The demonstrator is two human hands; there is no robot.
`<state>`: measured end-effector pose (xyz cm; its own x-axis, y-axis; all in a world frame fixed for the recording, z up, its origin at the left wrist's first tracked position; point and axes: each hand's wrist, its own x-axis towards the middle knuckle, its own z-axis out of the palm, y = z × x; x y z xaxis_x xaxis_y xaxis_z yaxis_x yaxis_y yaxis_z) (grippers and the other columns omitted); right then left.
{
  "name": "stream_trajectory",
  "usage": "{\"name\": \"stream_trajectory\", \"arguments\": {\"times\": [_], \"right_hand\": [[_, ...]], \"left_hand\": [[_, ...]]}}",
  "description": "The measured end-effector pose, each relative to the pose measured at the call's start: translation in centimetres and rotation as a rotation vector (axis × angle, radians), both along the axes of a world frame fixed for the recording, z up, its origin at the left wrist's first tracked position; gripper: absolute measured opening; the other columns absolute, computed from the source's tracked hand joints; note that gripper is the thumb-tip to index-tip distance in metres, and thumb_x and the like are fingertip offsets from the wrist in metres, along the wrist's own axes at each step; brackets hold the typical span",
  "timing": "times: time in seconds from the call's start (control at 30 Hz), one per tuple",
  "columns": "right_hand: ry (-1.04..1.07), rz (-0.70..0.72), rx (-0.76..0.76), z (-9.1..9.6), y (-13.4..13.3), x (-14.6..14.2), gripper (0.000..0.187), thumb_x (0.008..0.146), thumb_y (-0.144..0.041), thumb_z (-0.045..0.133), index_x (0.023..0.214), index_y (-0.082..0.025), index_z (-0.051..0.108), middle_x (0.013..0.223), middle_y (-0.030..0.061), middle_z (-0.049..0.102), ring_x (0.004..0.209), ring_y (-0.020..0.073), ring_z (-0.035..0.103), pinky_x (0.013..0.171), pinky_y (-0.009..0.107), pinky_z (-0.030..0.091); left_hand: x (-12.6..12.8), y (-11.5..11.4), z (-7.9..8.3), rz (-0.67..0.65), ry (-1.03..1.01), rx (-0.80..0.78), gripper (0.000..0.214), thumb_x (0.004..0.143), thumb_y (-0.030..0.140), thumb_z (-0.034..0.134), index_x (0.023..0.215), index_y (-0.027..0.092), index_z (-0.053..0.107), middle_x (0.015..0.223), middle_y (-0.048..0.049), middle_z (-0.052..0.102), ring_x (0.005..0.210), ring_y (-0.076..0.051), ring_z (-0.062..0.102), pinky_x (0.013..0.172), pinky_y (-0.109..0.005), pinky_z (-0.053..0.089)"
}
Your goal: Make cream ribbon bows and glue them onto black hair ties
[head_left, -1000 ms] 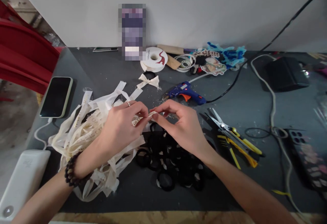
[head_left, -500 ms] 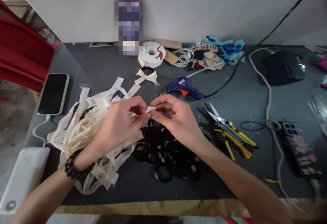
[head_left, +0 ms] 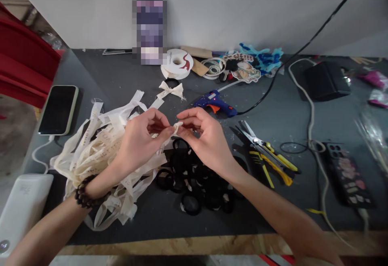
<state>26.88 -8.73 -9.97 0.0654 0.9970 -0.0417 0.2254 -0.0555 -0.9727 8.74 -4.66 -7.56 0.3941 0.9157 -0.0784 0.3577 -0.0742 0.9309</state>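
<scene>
Ribbons (head_left: 91, 161) left of hair ties (head_left: 207, 179)

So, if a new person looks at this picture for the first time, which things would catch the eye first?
Probably the left hand and right hand, which meet near the middle, a small pale ribbon piece at their fingertips. Next, perhaps, the blue glue gun with its orange trigger, just beyond the hands, and the cream ribbon heap on the left, beside the black rings.
</scene>
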Motion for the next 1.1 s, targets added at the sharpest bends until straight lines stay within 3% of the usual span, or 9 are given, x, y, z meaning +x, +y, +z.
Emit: {"name": "stream_trajectory", "arguments": {"times": [0.3, 0.53, 0.67, 0.9, 1.1], "right_hand": [[-0.084, 0.033, -0.039, 1.0, -0.4, -0.1, 0.025, 0.087, -0.025, 0.072, 0.112, -0.023, 0.064, 0.089, 0.0008, 0.078, 0.086, 0.0201, 0.074, 0.072, 0.031, 0.05], [-0.12, 0.088, -0.074, 1.1, -0.2, 0.0, 0.026, 0.087, -0.022, 0.072, 0.112, -0.023, 0.065, 0.089, 0.0001, 0.077, 0.083, 0.0183, 0.072, 0.073, 0.03, 0.049], [-0.102, 0.063, -0.079, 1.2, -0.3, -0.1, 0.025, 0.085, -0.022, 0.073, 0.109, -0.023, 0.066, 0.085, -0.0009, 0.077, 0.079, 0.0172, 0.071, 0.071, 0.029, 0.049], [-0.099, 0.032, -0.031, 1.1, -0.6, -0.5, 0.026, 0.087, -0.028, 0.074, 0.111, -0.023, 0.066, 0.086, -0.0008, 0.077, 0.081, 0.0177, 0.072, 0.07, 0.029, 0.05], [-0.063, 0.008, -0.043, 0.6, -0.4, -0.2, 0.028, 0.087, -0.031, 0.076, 0.112, -0.024, 0.066, 0.086, -0.0013, 0.076, 0.08, 0.0174, 0.071, 0.075, 0.031, 0.052]], "left_hand": [[-0.3, -0.2, 0.3, -0.004, -0.018, -0.049, 0.023, 0.081, 0.027, 0.083, 0.094, 0.018, 0.065, 0.082, 0.0003, 0.074, 0.075, -0.014, 0.074, 0.072, -0.023, 0.059], [-1.0, 0.6, 0.8, -0.096, -0.002, -0.171, 0.021, 0.085, 0.023, 0.077, 0.103, 0.019, 0.066, 0.081, -0.0011, 0.079, 0.079, -0.018, 0.077, 0.071, -0.025, 0.058], [-0.9, 0.6, 1.1, -0.082, 0.077, -0.091, 0.023, 0.088, 0.019, 0.072, 0.11, 0.02, 0.067, 0.082, -0.0011, 0.08, 0.08, -0.019, 0.078, 0.073, -0.027, 0.058], [-0.3, -0.3, 1.3, -0.059, 0.301, 0.213, 0.037, 0.09, 0.005, 0.058, 0.123, 0.019, 0.062, 0.09, -0.0003, 0.08, 0.084, -0.018, 0.078, 0.076, -0.027, 0.054], [-0.3, -0.9, 1.5, -0.088, 0.33, 0.225, 0.034, 0.098, 0.012, 0.055, 0.131, 0.017, 0.057, 0.09, -0.0021, 0.079, 0.081, -0.018, 0.076, 0.073, -0.027, 0.053]]}}
